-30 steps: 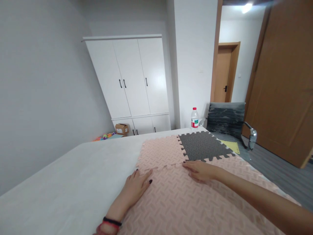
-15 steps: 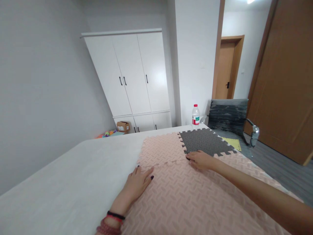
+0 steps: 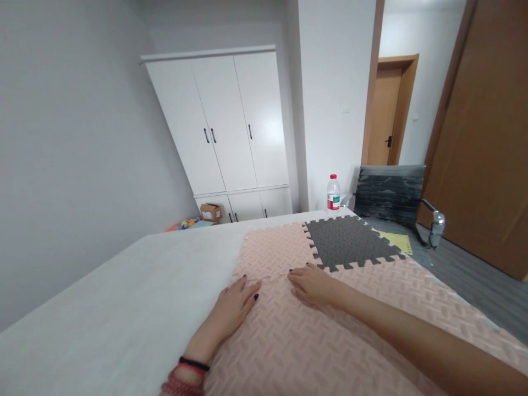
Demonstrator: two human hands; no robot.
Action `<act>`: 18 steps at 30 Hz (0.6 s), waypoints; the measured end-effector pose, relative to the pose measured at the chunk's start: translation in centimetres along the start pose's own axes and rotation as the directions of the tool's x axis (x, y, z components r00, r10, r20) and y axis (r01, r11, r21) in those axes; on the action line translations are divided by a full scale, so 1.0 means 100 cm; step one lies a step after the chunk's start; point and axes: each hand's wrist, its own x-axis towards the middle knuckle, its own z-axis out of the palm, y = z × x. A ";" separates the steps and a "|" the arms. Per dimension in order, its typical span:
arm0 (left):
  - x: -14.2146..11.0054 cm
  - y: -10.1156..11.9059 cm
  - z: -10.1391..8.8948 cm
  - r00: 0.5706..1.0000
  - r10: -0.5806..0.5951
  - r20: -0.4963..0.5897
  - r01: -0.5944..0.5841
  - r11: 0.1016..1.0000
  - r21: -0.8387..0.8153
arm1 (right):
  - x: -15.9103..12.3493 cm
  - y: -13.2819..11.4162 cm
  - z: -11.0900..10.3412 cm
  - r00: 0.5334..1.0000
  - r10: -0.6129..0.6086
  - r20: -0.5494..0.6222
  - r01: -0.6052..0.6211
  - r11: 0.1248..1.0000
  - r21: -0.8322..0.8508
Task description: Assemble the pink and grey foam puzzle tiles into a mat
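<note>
Pink foam mat tiles with a raised pattern cover the right part of the table; the large near pink tile (image 3: 280, 346) lies under both my hands. Beyond it is a smaller-looking pink tile (image 3: 274, 247), its toothed right edge against a dark grey tile (image 3: 350, 240). My left hand (image 3: 235, 305) lies flat with fingers spread at the left end of the seam between the two pink tiles. My right hand (image 3: 315, 283) rests palm down on the same seam, fingers stretched out, near the grey tile's corner. Neither hand holds anything.
The white tabletop (image 3: 124, 291) stretches out on the left. A bottle with a red cap (image 3: 333, 193) stands at the far edge. Behind the table are a chair (image 3: 390, 192), a yellow sheet (image 3: 398, 242), a cardboard box (image 3: 210, 213) and a white cabinet (image 3: 226, 126).
My right hand has slid left along the seam, away from the grey tile's corner, uncovering its toothed edge. My left hand stays nearly in place. The view has shifted slightly.
</note>
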 end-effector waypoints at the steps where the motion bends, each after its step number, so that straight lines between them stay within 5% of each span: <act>1: -0.001 0.001 -0.001 1.000 -0.002 0.002 0.002 1.000 -0.003 | 0.001 -0.002 0.001 1.000 0.005 0.015 -0.005 1.000 0.004; 10: 0.006 0.019 -0.001 1.000 0.016 0.007 -0.016 0.999 0.029 | 0.004 0.000 0.001 0.999 0.002 0.051 0.002 0.997 -0.079; 18: 0.008 0.026 -0.002 1.000 0.007 0.009 -0.007 0.998 0.068 | -0.017 0.033 -0.005 0.995 -0.056 0.082 0.037 0.975 0.219</act>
